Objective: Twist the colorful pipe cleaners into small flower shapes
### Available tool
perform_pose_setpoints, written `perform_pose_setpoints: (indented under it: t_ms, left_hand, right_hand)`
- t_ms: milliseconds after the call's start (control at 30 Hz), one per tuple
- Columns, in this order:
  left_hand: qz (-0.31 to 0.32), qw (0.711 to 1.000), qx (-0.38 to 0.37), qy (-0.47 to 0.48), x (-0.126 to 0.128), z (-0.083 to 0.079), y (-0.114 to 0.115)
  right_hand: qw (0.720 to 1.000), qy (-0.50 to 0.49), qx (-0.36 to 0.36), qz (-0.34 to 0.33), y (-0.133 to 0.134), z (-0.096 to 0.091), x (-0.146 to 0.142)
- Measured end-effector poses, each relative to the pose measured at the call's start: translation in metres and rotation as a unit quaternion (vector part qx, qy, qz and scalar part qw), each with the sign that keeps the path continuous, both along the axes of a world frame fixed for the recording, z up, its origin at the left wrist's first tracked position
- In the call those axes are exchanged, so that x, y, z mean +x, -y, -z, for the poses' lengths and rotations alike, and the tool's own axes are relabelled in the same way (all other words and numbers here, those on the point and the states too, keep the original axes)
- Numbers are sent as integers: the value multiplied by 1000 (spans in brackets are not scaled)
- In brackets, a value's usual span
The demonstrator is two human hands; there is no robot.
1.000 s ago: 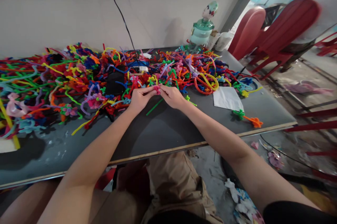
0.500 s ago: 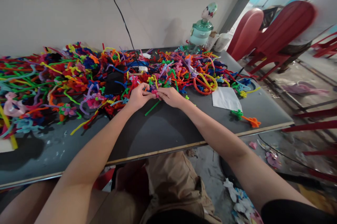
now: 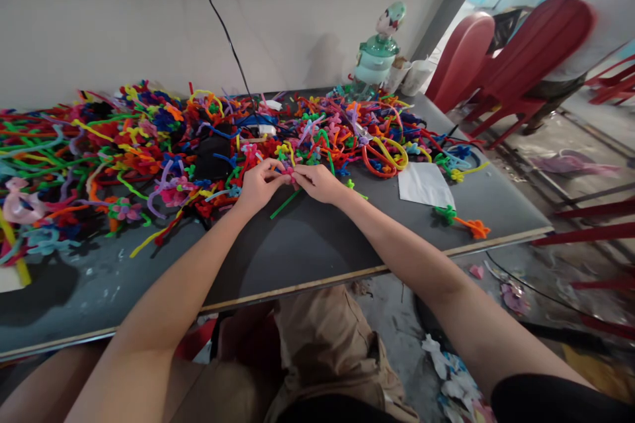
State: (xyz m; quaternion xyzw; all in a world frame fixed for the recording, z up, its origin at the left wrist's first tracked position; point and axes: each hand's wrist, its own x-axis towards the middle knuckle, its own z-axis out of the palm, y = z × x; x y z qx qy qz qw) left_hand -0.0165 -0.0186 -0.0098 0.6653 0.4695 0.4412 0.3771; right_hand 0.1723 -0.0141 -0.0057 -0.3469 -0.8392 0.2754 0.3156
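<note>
Both my hands meet at the middle of a dark grey table [image 3: 307, 251]. My left hand [image 3: 258, 183] and my right hand [image 3: 317, 183] pinch a small pink pipe-cleaner flower [image 3: 289, 175] between their fingertips. A green stem [image 3: 284, 204] hangs down from the flower and slants onto the table. Behind the hands lies a big heap of coloured pipe cleaners [image 3: 163, 138] that spreads over the far half of the table.
A white paper sheet [image 3: 425, 185] lies right of my hands, with a green and orange pipe-cleaner flower piece [image 3: 464, 221] near the table edge. A green figurine bottle [image 3: 378, 55] and cups stand at the back. Red plastic chairs [image 3: 520, 59] stand to the right. A black cable [image 3: 225, 29] runs down the wall.
The hands have stayed together on the pink flower, with the fingers shifting slightly around it. The view has drifted a little to the right.
</note>
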Motion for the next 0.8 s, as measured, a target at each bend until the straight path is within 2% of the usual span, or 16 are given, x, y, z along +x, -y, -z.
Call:
perform_pose_setpoints:
  t_ms: [133, 333, 567, 800]
  left_hand:
    - [-26, 999, 21, 0, 3, -2, 3]
    - [-30, 998, 21, 56, 7, -2, 5]
    - [-52, 995, 75, 29, 7, 3, 5]
    - [-66, 995, 69, 39, 8, 4, 5]
  right_hand:
    - [1000, -25, 1, 1, 1, 1, -3]
    - [998, -67, -11, -4, 1, 2, -4]
    - [997, -76, -22, 19, 4, 4, -7]
    - [993, -101, -45, 46, 11, 5, -13]
